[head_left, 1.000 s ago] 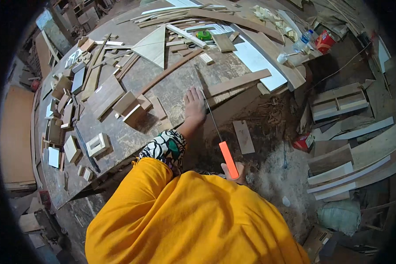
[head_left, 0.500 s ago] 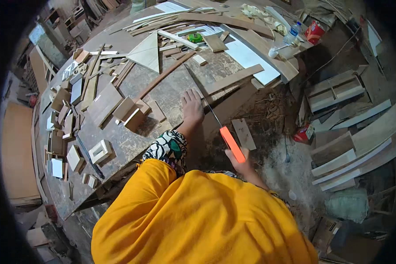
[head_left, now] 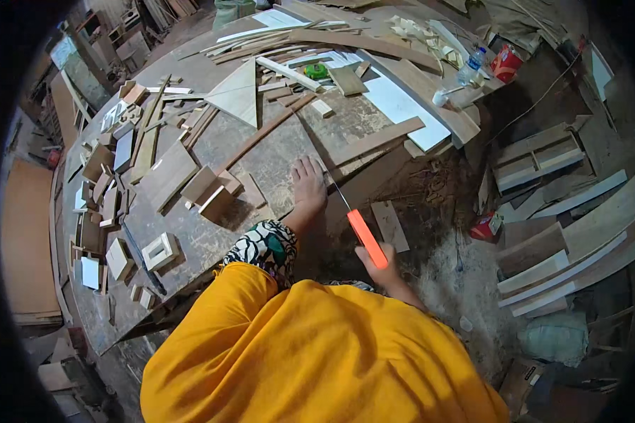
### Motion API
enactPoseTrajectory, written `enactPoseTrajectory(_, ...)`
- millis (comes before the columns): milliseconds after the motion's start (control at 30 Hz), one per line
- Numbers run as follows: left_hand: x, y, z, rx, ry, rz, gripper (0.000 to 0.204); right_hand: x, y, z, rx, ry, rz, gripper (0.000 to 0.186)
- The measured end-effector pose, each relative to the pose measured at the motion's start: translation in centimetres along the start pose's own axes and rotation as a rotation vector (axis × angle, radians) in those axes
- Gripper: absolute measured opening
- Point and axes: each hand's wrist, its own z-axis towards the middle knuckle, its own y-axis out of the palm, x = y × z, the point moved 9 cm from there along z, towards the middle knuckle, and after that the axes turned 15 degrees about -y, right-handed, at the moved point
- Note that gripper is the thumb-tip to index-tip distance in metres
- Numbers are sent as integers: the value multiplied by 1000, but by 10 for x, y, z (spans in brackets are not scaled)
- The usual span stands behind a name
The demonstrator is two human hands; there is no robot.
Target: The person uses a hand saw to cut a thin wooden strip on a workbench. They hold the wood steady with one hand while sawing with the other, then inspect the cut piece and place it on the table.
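Observation:
My left hand lies flat on the worn workbench near its front edge, fingers stretched forward and slightly apart. My right hand is closed round the orange handle of a hand saw, out past the bench edge. The thin blade, seen nearly edge-on, runs from the handle up and left to the bench edge, just right of my left fingers. Whether its teeth touch wood I cannot tell. Beyond the blade's tip a long wooden strip lies along the edge.
Wood offcuts and small box-like pieces crowd the bench's left. A triangular board, a green tape measure and long strips lie at the back. A water bottle stands back right. Boards and a wooden frame lie on the floor right.
The whole view has shifted slightly. The saw and my right hand have moved a little left relative to the bench. My left hand stays in its place on the bench.

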Motion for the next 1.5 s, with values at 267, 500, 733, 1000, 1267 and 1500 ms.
enactPoseTrajectory(267, -5, 3, -1, 25, -47, -50, 53, 21, -1, 9, 115, 37, 247, 29)
enactPoseTrajectory(500, 7, -6, -3, -69, -14, -15, 51, 20, -24, -65, 35, 123, 50, 26)
enactPoseTrajectory(733, 3, -2, 0, 42, -33, 10, 54, 17, 7, 40, 74, 32, 140, 29)
enactPoseTrajectory(1000, 2, -7, -2, 23, -10, 10, 53, 26, -25, -66, 89, 125, 98, 30)
enactPoseTrajectory(1267, 6, -1, -3, 106, -4, 64, 50, 20, 16, 55, 88, -92, 36, 30)
enactPoseTrajectory(1500, -2, -4, 0, 106, -19, 61, 51, 22, -6, -11, 43, 152, 82, 32)
